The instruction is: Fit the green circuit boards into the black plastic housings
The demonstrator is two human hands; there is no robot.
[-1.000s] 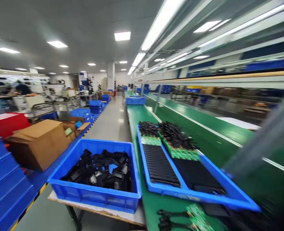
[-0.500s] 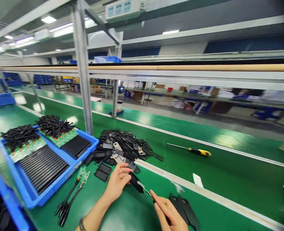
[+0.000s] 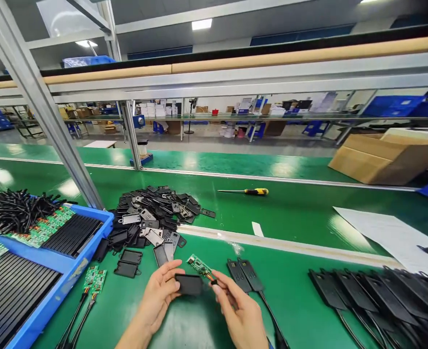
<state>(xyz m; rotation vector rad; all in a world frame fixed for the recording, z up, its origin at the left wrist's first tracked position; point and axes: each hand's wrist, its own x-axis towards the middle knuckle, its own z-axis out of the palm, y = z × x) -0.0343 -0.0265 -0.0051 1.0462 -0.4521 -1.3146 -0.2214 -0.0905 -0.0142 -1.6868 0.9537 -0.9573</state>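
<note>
My left hand (image 3: pixel 159 295) grips a black plastic case half (image 3: pixel 189 284) by its left end, above the green bench. Pinched in my right hand (image 3: pixel 237 305) is the cable end of a green circuit board (image 3: pixel 199 265), its coloured wires running into a black grommet. The board tilts up to the left, just above and beside the case half, apart from it as far as I can tell. Behind my left hand lies a pile of black case parts (image 3: pixel 156 208). Two closed black cases with cables (image 3: pixel 246 274) rest beyond my right hand.
At left stands a blue tray (image 3: pixel 90 242) of boards and black cases. Two cabled boards (image 3: pixel 96 281) lie beside it. A yellow-black screwdriver (image 3: pixel 255 192) lies farther back. Finished-looking cabled cases (image 3: pixel 377 291), white paper (image 3: pixel 366 232) and a cardboard box (image 3: pixel 374 155) are at right.
The view has swung to the right, bringing the row of cabled cases and the box into sight. The circuit board now points up-left, with its face showing, beside the case half.
</note>
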